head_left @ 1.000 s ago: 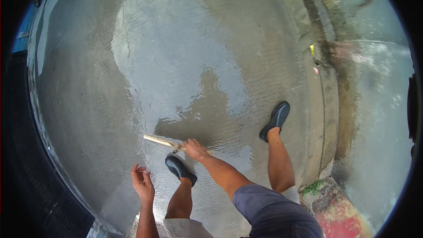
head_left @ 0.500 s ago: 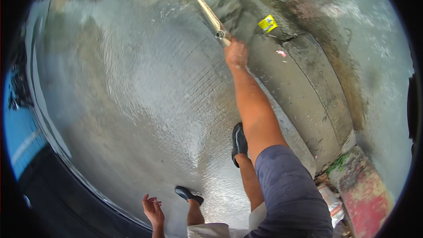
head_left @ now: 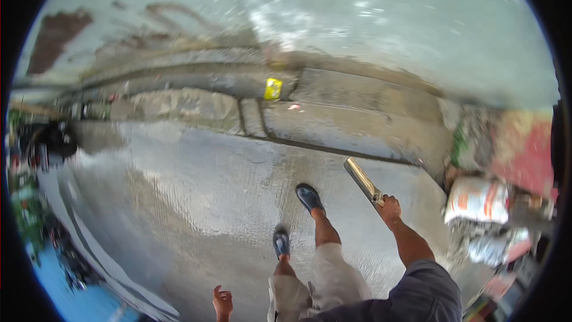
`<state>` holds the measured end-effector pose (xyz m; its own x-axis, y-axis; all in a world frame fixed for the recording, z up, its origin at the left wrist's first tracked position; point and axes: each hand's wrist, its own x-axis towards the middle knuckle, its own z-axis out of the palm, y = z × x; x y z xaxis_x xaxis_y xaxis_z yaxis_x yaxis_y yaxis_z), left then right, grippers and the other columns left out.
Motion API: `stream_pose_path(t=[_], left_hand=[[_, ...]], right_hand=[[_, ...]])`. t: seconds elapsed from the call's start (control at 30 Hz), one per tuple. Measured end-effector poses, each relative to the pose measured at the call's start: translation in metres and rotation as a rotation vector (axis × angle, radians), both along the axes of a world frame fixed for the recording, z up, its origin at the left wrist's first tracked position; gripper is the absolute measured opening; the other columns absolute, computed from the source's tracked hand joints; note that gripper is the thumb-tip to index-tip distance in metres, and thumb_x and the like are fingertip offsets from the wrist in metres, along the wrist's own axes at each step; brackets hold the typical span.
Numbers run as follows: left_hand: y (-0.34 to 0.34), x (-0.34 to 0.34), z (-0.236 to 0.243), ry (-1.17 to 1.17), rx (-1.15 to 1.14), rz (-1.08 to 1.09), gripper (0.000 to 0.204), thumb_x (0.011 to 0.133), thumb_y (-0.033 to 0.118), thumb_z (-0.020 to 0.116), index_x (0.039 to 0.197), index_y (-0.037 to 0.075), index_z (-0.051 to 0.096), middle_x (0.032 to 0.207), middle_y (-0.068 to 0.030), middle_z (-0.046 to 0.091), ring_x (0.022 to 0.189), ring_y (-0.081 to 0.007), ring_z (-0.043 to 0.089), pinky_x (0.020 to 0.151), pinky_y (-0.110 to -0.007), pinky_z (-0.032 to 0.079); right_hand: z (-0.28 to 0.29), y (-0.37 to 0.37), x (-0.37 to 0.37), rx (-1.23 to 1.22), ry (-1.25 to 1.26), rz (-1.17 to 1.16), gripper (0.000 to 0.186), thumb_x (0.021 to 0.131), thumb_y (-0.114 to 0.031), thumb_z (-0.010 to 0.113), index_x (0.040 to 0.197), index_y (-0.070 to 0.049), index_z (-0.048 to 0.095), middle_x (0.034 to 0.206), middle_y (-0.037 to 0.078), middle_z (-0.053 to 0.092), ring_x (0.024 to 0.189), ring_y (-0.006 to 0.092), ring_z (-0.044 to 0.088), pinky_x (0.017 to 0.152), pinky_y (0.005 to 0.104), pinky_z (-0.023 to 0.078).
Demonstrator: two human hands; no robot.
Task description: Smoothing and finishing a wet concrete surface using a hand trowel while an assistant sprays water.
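My right hand [head_left: 390, 209] is closed around the near end of a long, narrow, trough-like tool [head_left: 361, 180], grey with a shiny gold-toned face. It is held out to the right of my feet, tilted toward the upper left, above the wet concrete [head_left: 238, 185]. Its exact kind does not show. My left hand [head_left: 222, 303] hangs low at the bottom edge, fingers loosely bent and apart, holding nothing.
A stepped concrete kerb with a gutter [head_left: 345, 122] runs across ahead, with a yellow wrapper [head_left: 273, 89] on it. Beyond stands a pale green wall [head_left: 387, 30]. To the right sit a white sack [head_left: 476, 200] and clutter. A motorcycle [head_left: 50, 146] is at far left.
My view has turned right, bringing the kerb across ahead. My right arm has drawn back toward me, still holding the tool. Splashing water seen before beyond the tool is gone.
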<state>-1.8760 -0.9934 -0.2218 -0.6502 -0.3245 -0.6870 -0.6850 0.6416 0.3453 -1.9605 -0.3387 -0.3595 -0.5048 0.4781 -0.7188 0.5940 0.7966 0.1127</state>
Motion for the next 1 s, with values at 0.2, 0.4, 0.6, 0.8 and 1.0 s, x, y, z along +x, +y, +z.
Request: stream_pose_path(t=[0.2,0.4,0.6,0.8,1.0], left_hand=[[-0.051,-0.072,0.034,-0.075,0.013,-0.031,0.042,0.079,0.008,0.057,0.117,0.002,0.041,0.066,-0.0094,0.057,0.054,-0.0171,0.057,0.042,-0.032,0.043],[0.019,-0.217,0.035,0.018,0.173,-0.476,0.037,0.081,0.009,0.054,0.115,0.005,0.042,0.072,-0.0087,0.053,0.047,-0.0163,0.051,0.036,-0.03,0.039],[0.24,-0.218,0.133,0.146,0.338,-1.372,0.022,0.081,0.013,0.057,0.063,0.0,0.06,0.06,-0.0051,0.055,0.052,-0.0119,0.049,0.05,-0.027,0.04],[0.487,0.014,0.316,0.104,0.994,-1.72,0.015,0.081,0.007,0.058,0.094,0.0,0.059,0.093,-0.0075,0.061,0.08,-0.0128,0.057,0.074,-0.028,0.045],[0.563,0.318,0.511,-0.572,1.853,-1.896,0.024,0.084,0.012,0.057,0.103,-0.003,0.057,0.107,-0.0144,0.058,0.1,-0.0234,0.056,0.085,-0.037,0.044]], right_hand=[[0.2,-0.01,0.175,0.147,0.139,-0.503,0.035,0.072,-0.024,0.063,0.102,-0.007,0.057,0.095,0.016,0.06,0.094,0.0309,0.058,0.082,0.039,0.048],[0.294,-0.116,0.408,0.248,0.116,-1.171,0.038,0.07,-0.031,0.067,0.1,-0.009,0.062,0.096,0.014,0.064,0.093,0.0276,0.061,0.081,0.0377,0.048],[0.362,-0.267,0.576,0.302,0.1,-1.637,0.039,0.07,-0.032,0.068,0.103,-0.01,0.062,0.101,0.013,0.063,0.098,0.0281,0.059,0.083,0.0376,0.048],[0.326,-0.401,0.701,0.315,0.048,-2.069,0.037,0.068,-0.033,0.071,0.097,-0.01,0.066,0.096,0.013,0.065,0.091,0.0288,0.062,0.078,0.0384,0.05],[0.305,-0.457,0.777,0.265,0.009,-2.31,0.049,0.065,-0.038,0.075,0.097,-0.001,0.064,0.1,0.017,0.063,0.096,0.0294,0.061,0.082,0.0372,0.049]])
